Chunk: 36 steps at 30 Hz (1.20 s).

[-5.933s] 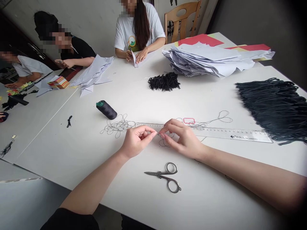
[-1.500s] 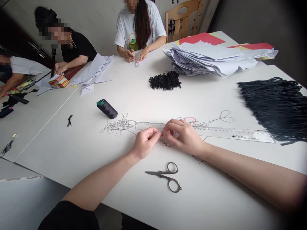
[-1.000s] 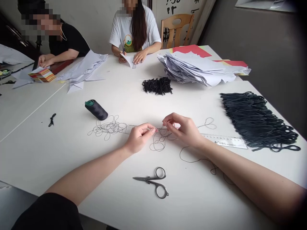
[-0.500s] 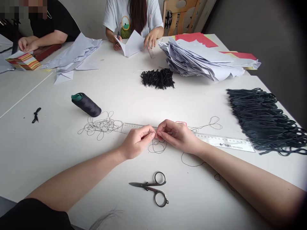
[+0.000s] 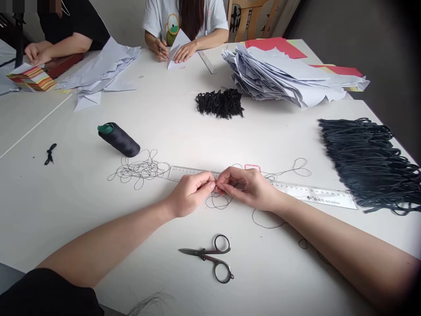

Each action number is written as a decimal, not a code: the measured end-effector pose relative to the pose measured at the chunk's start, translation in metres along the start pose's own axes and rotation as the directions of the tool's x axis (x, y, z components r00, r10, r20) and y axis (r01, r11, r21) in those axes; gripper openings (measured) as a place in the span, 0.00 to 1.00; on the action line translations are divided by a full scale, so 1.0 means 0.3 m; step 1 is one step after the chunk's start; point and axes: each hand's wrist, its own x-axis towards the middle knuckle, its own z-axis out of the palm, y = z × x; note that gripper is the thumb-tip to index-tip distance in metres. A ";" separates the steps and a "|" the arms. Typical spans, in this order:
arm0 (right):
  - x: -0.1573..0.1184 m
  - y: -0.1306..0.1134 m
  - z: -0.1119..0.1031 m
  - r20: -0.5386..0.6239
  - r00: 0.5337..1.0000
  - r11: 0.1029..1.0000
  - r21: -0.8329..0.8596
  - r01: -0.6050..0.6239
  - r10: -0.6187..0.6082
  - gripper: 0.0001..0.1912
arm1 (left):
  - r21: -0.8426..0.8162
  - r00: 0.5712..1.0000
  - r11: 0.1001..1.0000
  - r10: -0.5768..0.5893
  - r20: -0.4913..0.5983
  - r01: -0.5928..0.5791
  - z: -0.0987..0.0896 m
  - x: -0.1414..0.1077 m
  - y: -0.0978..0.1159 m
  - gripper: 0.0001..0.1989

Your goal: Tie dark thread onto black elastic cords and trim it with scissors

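Observation:
My left hand (image 5: 190, 195) and my right hand (image 5: 251, 188) meet at the fingertips over a clear ruler (image 5: 296, 192), each closed in a pinch. Fine black thread (image 5: 219, 207) loops down from between them; the exact spot they grip is hidden by the fingers. A tangled heap of the same thread (image 5: 141, 171) lies to the left, beside the ruler's end. Behind that heap, a spool of black thread (image 5: 122, 141) rests on its side. Small metal scissors (image 5: 191, 252) lie on the table nearer to me, blades pointing left.
Black cord loops (image 5: 365, 162) are laid out at right, with a smaller black bundle (image 5: 219, 104) farther back. Stacked white papers (image 5: 279, 79) fill the back right. Across the table, one person's hand (image 5: 186, 52) presses folded paper; another person sits at back left.
My hands keep their pinch at nearly the same place. Opposite, the person's hand has come left onto the paper, which is now folded over. The view has shifted slightly.

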 end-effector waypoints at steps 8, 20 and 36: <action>0.000 0.005 -0.003 0.007 0.999 0.999 0.001 -0.039 0.039 0.07 | 0.008 1.000 1.000 0.008 -0.004 -0.008 0.002 0.000 -0.003 0.11; 0.002 -0.006 -0.007 0.059 0.993 0.993 0.059 -0.107 0.103 0.05 | -0.033 0.999 0.998 0.050 -0.019 -0.050 0.005 0.000 -0.004 0.11; -0.006 -0.003 0.018 0.002 0.998 0.998 -0.028 -0.057 0.057 0.04 | -0.146 0.997 0.989 0.010 -0.080 -0.021 0.004 0.002 -0.009 0.13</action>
